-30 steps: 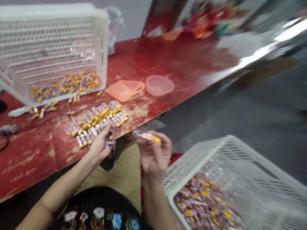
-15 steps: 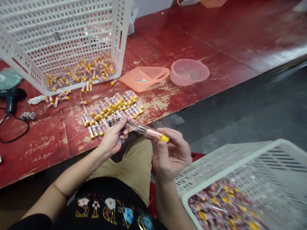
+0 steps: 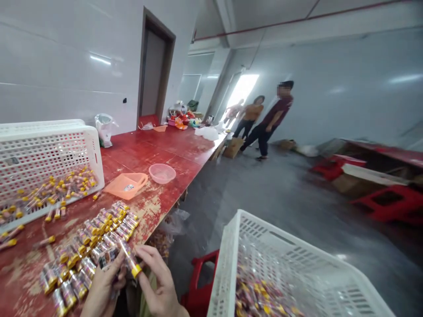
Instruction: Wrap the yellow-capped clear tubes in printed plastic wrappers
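My left hand (image 3: 107,281) is closed around a small printed packet (image 3: 108,258) above the near edge of the red table. Beside it, my right hand (image 3: 160,281) pinches the yellow-capped end of a clear tube (image 3: 130,259) between thumb and fingers. The tube's other end points up and left, close to the left hand. Rows of similar yellow-capped tubes (image 3: 89,235) lie on the table left of both hands. More loose tubes (image 3: 66,187) are piled in a white crate (image 3: 101,158) tipped on its side.
On the red table (image 3: 185,154) are an orange scoop (image 3: 122,182) and a pink basket (image 3: 162,175). A white crate (image 3: 238,229) of wrapped tubes stands at right, beside a red stool (image 3: 194,281). Several people (image 3: 274,112) are in the background.
The view has swung up and right, bringing the room, door and people into sight. The tube in my right hand now points more steeply, its cap lower and nearer my left hand.
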